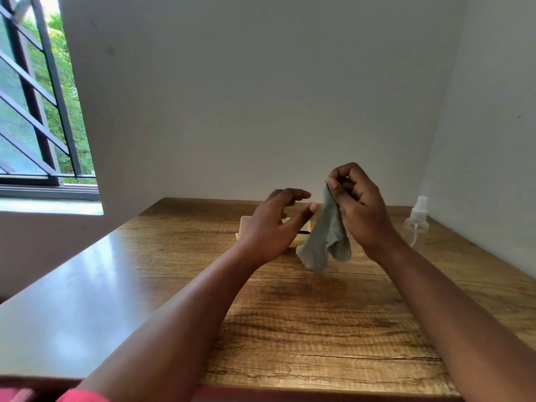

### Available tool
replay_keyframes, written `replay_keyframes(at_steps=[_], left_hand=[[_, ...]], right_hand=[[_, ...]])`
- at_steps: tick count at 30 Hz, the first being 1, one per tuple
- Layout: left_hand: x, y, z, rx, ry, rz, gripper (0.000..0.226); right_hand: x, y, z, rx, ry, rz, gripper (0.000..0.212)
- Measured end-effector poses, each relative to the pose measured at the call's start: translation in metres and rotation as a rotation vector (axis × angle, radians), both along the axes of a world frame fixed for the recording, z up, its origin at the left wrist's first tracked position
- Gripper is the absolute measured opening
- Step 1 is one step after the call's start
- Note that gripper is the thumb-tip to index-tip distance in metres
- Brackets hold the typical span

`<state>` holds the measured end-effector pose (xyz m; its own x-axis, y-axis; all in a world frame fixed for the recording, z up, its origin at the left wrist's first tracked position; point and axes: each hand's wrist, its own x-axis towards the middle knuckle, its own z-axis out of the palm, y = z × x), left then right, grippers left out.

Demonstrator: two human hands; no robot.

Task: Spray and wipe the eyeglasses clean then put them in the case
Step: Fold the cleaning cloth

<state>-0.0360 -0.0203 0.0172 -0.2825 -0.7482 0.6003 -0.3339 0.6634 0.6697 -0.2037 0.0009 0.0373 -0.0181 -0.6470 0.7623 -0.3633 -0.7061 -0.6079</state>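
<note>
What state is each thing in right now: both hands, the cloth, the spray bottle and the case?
Left hand: open, fingers spread, holding nothing.
Right hand: pinching the cloth's top.
Cloth: hanging, clear of the table.
Spray bottle: upright on the table, untouched.
Case: mostly hidden behind the left hand; open or closed unclear.
Eyeglasses: cannot tell where.

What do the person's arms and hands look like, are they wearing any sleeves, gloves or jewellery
Both forearms are bare up to the bottom edge of the view, with no sleeves over them. The left hand and right hand wear no gloves, and no rings, watch or bracelets show. A bit of pink-red clothing shows at the bottom edge.
</note>
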Motion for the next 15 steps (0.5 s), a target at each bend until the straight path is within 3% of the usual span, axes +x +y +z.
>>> replay_keyframes(at_steps=[7,15], left_hand=[[-0.001,0.010,0.005,0.279,0.189,-0.348,0.041],[0.007,0.013,0.010,0.360,0.274,-0.470,0.011]], right_hand=[[0.004,0.009,0.005,0.091,-0.046,0.165,0.005],[0.002,0.009,0.005,0.175,-0.120,0.209,0.004]])
